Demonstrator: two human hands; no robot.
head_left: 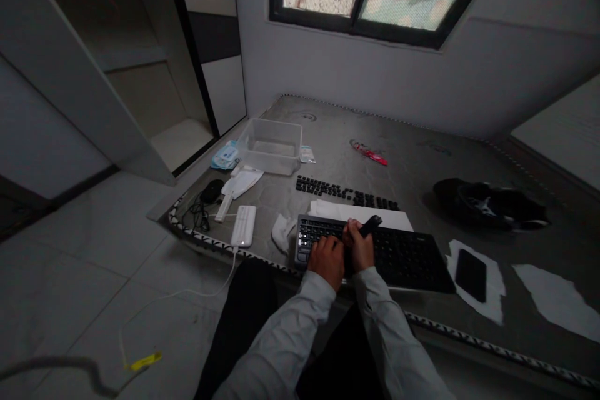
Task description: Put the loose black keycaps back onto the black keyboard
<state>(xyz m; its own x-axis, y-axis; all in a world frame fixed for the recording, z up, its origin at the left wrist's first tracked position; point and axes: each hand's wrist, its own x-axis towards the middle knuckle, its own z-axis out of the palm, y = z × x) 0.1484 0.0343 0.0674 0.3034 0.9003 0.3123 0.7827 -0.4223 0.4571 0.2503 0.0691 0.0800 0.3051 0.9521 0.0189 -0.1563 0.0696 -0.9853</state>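
Note:
A black keyboard lies at the near edge of the bed, partly over a white sheet. On its left half rests my left hand, fingers bent down against the keys and no object visible in them. Close beside it, my right hand is closed around a slim black tool held upright and tilted; its lower end is hidden by my hands, so its kind does not show. Beyond the sheet, loose black keycaps are laid out in rows.
A clear plastic bin stands at the back left. Nearer are a white power strip, a black mouse and a crumpled tissue. Rightward lie a phone on paper and a black bag. A red packet lies farther back.

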